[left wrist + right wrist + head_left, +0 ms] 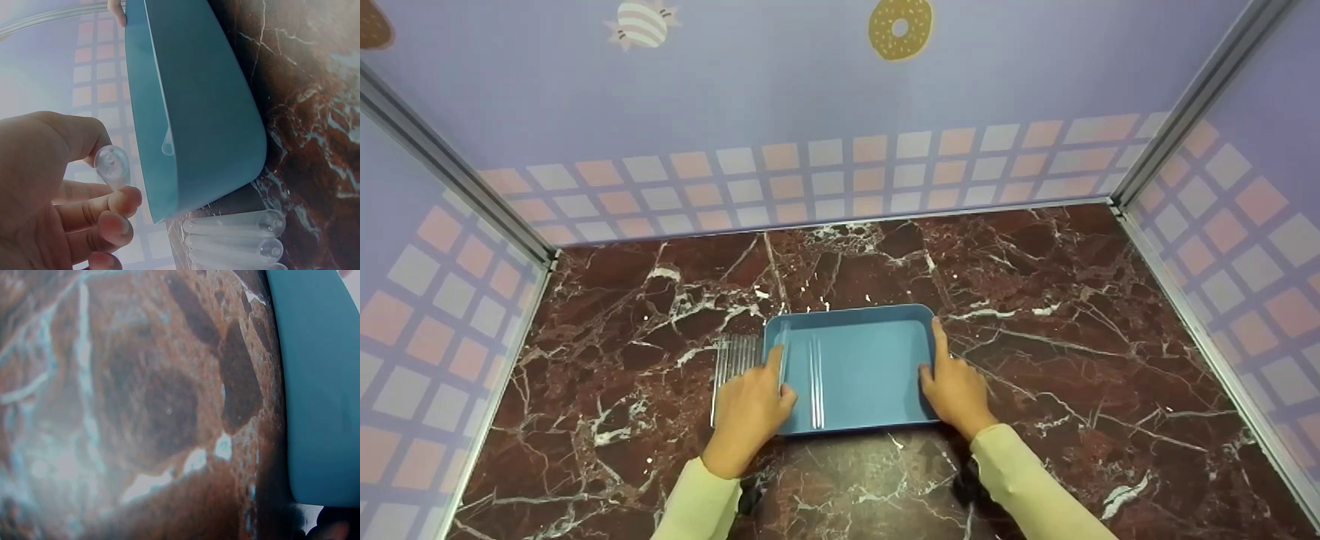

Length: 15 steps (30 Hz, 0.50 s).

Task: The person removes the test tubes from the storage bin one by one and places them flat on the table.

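My left hand (751,409) pinches a clear test tube (112,164) between thumb and fingers, above the left side of a blue tray (877,367). Inside the tray lie a few clear tubes (817,382), side by side and lengthwise. The right hand (956,386) grips the tray's right wall, thumb on the inner side and index finger stretched along the rim. Left of the tray, several more clear tubes (236,224) lie in a row on the table, partly hidden by the left hand in the head view.
The dark red marbled tabletop (1095,360) carries small white specks behind the tray. Lilac panels with a checked band (780,180) stand at the back and both sides, joined by grey metal posts (1177,97).
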Each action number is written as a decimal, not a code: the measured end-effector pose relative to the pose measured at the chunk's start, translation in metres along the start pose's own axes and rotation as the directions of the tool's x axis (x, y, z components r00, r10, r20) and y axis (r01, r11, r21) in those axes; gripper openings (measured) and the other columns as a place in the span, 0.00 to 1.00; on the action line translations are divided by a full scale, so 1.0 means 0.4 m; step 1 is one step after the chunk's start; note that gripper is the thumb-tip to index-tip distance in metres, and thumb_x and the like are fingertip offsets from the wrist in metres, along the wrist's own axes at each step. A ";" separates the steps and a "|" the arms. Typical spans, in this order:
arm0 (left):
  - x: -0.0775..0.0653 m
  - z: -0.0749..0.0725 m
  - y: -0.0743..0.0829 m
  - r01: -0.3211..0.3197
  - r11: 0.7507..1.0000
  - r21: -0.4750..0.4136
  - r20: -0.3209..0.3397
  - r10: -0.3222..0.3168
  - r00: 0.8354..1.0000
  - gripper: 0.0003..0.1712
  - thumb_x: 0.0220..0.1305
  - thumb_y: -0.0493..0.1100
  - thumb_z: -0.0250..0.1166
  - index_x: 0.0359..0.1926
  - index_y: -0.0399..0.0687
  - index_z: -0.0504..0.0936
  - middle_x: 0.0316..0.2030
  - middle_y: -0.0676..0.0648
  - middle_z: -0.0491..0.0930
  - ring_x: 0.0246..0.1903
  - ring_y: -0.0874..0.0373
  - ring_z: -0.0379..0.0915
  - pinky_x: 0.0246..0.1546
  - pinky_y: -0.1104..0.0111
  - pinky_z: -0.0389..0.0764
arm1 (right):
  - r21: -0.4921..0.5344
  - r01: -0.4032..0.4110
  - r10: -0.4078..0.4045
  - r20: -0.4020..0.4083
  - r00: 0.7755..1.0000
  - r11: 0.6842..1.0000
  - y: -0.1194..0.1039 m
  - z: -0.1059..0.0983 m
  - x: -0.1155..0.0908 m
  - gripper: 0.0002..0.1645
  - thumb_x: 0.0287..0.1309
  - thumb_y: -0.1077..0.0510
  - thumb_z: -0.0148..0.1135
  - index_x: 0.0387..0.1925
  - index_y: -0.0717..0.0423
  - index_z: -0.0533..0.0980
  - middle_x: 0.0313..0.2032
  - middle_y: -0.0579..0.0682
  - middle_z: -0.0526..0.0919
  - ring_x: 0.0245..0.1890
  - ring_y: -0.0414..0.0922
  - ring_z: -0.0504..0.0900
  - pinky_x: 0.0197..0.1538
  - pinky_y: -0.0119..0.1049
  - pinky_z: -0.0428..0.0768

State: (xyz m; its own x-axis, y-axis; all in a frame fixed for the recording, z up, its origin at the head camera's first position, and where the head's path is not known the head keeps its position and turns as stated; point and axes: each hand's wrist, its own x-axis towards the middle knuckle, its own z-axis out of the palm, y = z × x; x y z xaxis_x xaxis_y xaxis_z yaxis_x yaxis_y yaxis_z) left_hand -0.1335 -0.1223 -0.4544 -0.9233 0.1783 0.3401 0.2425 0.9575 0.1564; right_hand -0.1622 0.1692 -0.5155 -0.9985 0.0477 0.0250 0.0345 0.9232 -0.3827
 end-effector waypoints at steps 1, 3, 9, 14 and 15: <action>0.000 0.000 -0.001 0.004 1.000 -0.004 0.004 -0.004 1.000 0.33 0.44 0.37 0.63 0.58 0.44 0.76 0.08 0.51 0.63 0.09 0.60 0.48 0.10 0.69 0.47 | 0.001 0.000 0.000 0.000 1.000 1.000 0.000 0.000 0.000 0.45 0.64 0.47 0.54 0.76 0.45 0.45 0.25 0.62 0.84 0.19 0.54 0.79 0.22 0.50 0.71; -0.001 -0.001 -0.002 0.006 1.000 -0.009 0.005 -0.006 1.000 0.33 0.44 0.37 0.63 0.57 0.44 0.76 0.08 0.51 0.63 0.09 0.60 0.49 0.10 0.70 0.47 | 0.002 0.000 0.000 0.002 1.000 1.000 0.000 0.000 -0.001 0.45 0.64 0.47 0.54 0.76 0.44 0.45 0.25 0.62 0.84 0.19 0.54 0.79 0.22 0.49 0.71; -0.003 -0.002 -0.006 0.008 1.000 -0.007 -0.004 -0.008 1.000 0.32 0.44 0.37 0.63 0.56 0.44 0.76 0.08 0.51 0.63 0.09 0.61 0.49 0.09 0.70 0.47 | 0.003 -0.004 0.004 0.006 1.000 1.000 0.000 0.000 0.000 0.45 0.64 0.48 0.55 0.76 0.43 0.45 0.22 0.59 0.82 0.16 0.51 0.76 0.20 0.46 0.68; -0.005 -0.004 -0.011 0.009 1.000 0.010 -0.006 -0.009 1.000 0.32 0.44 0.37 0.63 0.57 0.44 0.76 0.08 0.53 0.60 0.09 0.62 0.46 0.10 0.71 0.46 | 0.008 -0.003 0.003 0.003 1.000 1.000 -0.001 0.000 0.001 0.46 0.64 0.48 0.56 0.76 0.43 0.45 0.20 0.59 0.80 0.15 0.50 0.73 0.18 0.43 0.66; -0.005 -0.005 -0.012 0.007 1.000 0.014 -0.008 -0.007 1.000 0.32 0.44 0.37 0.63 0.57 0.44 0.76 0.08 0.53 0.59 0.09 0.62 0.46 0.10 0.71 0.45 | 0.007 -0.003 0.003 -0.002 1.000 1.000 -0.001 0.000 0.001 0.46 0.63 0.48 0.56 0.76 0.43 0.45 0.20 0.59 0.80 0.15 0.50 0.73 0.19 0.44 0.66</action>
State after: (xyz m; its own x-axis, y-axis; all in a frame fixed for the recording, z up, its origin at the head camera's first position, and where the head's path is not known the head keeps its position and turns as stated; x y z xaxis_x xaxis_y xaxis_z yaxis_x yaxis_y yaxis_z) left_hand -0.1321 -0.1276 -0.4541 -0.9225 0.1694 0.3468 0.2314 0.9619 0.1456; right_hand -0.1627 0.1691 -0.5153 -0.9984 0.0510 0.0254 0.0371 0.9204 -0.3893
